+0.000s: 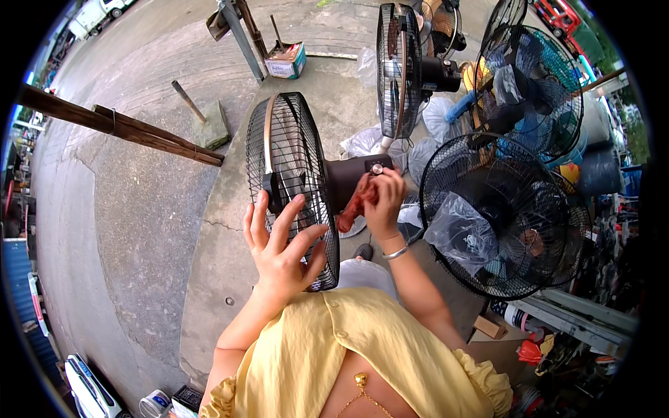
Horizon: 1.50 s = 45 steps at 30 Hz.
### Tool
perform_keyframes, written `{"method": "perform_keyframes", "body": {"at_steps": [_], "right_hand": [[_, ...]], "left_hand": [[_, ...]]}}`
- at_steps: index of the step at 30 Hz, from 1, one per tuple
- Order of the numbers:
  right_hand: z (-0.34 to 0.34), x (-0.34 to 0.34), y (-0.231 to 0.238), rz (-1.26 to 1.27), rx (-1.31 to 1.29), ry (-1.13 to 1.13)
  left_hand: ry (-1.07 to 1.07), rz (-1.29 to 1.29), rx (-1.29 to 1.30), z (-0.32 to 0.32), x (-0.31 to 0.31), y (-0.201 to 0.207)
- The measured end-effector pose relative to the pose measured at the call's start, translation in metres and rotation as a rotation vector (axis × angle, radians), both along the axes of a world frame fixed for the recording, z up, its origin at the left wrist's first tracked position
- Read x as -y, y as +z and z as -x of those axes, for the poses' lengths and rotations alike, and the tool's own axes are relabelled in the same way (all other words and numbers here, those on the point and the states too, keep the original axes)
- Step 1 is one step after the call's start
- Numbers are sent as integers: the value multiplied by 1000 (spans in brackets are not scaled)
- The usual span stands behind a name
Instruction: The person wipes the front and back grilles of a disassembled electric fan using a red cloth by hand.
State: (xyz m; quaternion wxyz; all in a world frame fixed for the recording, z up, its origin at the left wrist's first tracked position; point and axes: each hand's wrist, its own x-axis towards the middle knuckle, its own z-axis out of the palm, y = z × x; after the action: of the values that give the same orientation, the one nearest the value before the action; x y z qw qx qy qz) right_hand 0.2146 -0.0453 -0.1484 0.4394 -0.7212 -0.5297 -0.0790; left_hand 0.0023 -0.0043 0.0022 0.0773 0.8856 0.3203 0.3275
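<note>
A black fan (324, 150) with a round wire cage and a dark motor housing (341, 180) stands in front of me, its cage turned to the left. My left hand (279, 254) rests against the front of the cage with its fingers spread. Behind the cage, my right hand (385, 205) pinches a crumpled red cloth (357, 203) against the housing. Its fingertips are close by the silver knob (377, 168) at the housing's back end. Part of the cloth hangs below the hand.
A second fan (399, 76) stands beyond. More fan cages (481, 216) crowd the right, some with plastic bags (463, 233). Wooden poles (125, 129) cross at left near a concrete block with a stick (209, 127). A box (286, 61) sits by a metal post (242, 42).
</note>
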Motion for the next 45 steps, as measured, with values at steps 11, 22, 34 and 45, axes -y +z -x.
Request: {"method": "perform_keyframes", "body": {"at_steps": [11,22,34,45], "right_hand": [[-63,-37,52,-443,-660,-8],[-75,-40,-25,139,-667,153],[-52,-16,7,125,-355,-64],[-46,24,20,160,-261,25]], "left_hand": [[-20,-4,1,1,-5,-2],[-69,-22,-3,3,-11,0],[-68,-21,5,3,-18,1],[-73,-4,4,2,-21,3]]}}
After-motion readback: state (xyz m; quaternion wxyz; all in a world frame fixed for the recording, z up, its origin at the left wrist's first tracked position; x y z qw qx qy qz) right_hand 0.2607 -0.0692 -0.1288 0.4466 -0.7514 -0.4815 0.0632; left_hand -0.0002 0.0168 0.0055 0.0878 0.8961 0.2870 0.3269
